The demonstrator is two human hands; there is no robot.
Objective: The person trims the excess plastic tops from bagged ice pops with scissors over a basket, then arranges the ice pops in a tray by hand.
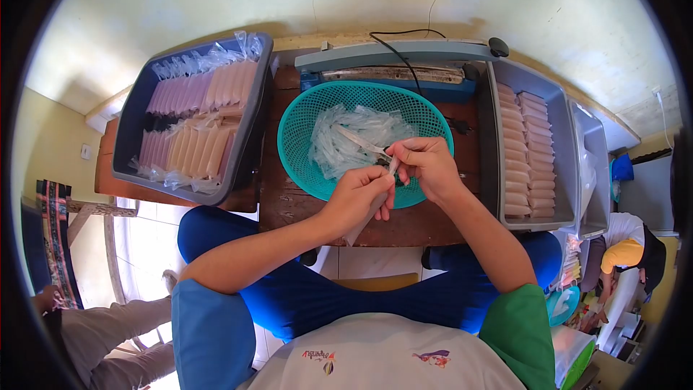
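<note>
My left hand is closed around a slim plastic bag, whose lower end hangs below the fingers over the table's front edge. Close beside it, my right hand is closed, thumb and forefinger pinching at the bag's upper end. A pair of scissors runs from the fingers of my right hand, blades pointing away to the upper left; its dark handle is partly hidden there. Both hands are over the near rim of a turquoise mesh basket, which holds a heap of clear plastic pieces.
A blue-grey tub of filled bags stands at left, and a grey tub of stacked filled bags at right. Behind the basket sits a long-armed sealer with a black cable. People are at far left and right of the wooden table.
</note>
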